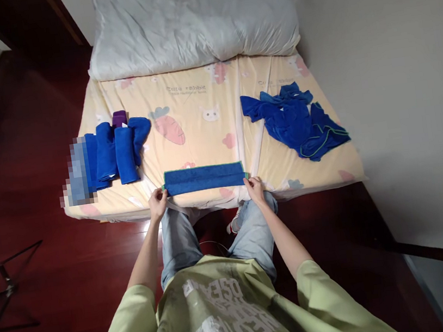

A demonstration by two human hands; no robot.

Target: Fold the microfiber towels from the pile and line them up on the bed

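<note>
A blue towel with a green edge lies folded into a long narrow strip at the near edge of the bed. My left hand pinches its left end. My right hand pinches its right end. Both hands are closed on the cloth, low against the mattress edge.
Several folded blue towels and a purple one lie in a row on the bed's left side. A loose heap of blue towels sits on the right. A white pillow lies at the head. A wall stands at right, dark wooden floor at left.
</note>
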